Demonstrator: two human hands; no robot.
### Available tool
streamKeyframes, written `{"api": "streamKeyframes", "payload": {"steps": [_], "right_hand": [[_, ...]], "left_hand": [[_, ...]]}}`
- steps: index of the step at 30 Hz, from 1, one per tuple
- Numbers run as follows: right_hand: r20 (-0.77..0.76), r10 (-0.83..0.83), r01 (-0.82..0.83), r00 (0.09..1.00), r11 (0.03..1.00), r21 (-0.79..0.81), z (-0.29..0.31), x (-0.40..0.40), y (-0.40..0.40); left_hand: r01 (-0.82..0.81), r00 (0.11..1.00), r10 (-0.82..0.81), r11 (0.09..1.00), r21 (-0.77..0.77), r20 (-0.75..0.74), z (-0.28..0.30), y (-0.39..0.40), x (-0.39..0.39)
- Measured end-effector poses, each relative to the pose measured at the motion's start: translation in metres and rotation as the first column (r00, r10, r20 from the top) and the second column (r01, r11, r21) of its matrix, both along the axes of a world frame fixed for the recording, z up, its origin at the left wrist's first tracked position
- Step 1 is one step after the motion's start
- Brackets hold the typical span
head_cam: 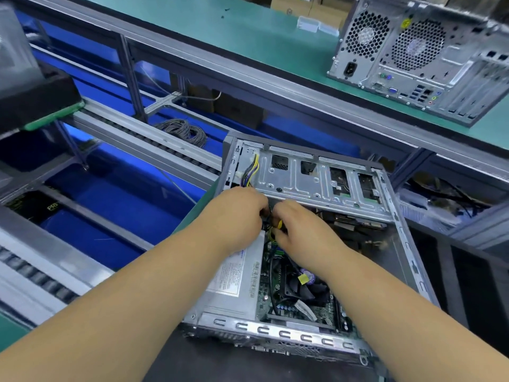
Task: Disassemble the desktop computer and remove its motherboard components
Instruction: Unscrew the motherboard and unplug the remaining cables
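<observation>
Both hands (275, 219) grip cables inside case (407, 244) (lengthwise away).

My hands (272, 216) crowd under the drive cage (316, 177); cables (252, 169) block left, fan (305, 288) area's open.

Dark near surface (209, 362) carrying the opened computer case (275, 330), lying on its side. Far green surface (248, 37) bearing an upright second tower (418, 59) at right, two clear plastic boxes (316, 24) beside it.

The hands (271, 220) hide their fingertips and the cables they work.
</observation>
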State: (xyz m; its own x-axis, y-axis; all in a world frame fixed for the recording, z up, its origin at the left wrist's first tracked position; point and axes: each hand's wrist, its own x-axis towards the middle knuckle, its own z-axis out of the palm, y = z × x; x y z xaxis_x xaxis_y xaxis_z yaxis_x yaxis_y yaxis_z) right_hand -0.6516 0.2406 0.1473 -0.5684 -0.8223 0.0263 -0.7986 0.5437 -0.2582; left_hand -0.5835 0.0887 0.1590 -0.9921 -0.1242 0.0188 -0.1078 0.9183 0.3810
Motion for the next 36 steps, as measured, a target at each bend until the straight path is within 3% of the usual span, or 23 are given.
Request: {"api": "streamKeyframes", "payload": {"steps": [8, 18, 23, 29, 32, 36], "right_hand": [[0.006, -0.027, 0.027, 1.000, 0.999, -0.022, 0.005, 0.000, 0.006], [0.032, -0.094, 0.098, 0.995, 0.972, -0.215, 0.031, 0.005, 0.024], [0.084, -0.204, 0.221, 0.975, 0.885, -0.410, 0.064, 0.011, 0.053], [0.174, -0.272, 0.322, 0.947, 0.754, -0.572, 0.099, 0.022, 0.089], [0.188, -0.276, 0.332, 0.943, 0.722, -0.607, 0.107, 0.027, 0.112], [0.247, -0.252, 0.353, 0.936, 0.681, -0.641, 0.110, 0.031, 0.148]], "left_hand": [[-0.011, 1.000, 0.011, 1.000, 0.003, -0.005, -0.003, 0.000, -0.003], [-0.055, 0.997, 0.062, 0.990, 0.132, -0.050, -0.001, -0.001, -0.003], [0.032, 0.995, -0.012, 0.975, 0.221, -0.095, -0.001, -0.003, 0.001], [0.114, 0.993, -0.112, 0.951, 0.289, -0.023, 0.012, 0.021, 0.000], [0.080, 0.997, -0.074, 0.901, 0.426, -0.031, 0.023, 0.045, -0.001], [0.025, 0.999, -0.003, 0.896, 0.443, -0.050, 0.036, 0.076, 0.004]]}}
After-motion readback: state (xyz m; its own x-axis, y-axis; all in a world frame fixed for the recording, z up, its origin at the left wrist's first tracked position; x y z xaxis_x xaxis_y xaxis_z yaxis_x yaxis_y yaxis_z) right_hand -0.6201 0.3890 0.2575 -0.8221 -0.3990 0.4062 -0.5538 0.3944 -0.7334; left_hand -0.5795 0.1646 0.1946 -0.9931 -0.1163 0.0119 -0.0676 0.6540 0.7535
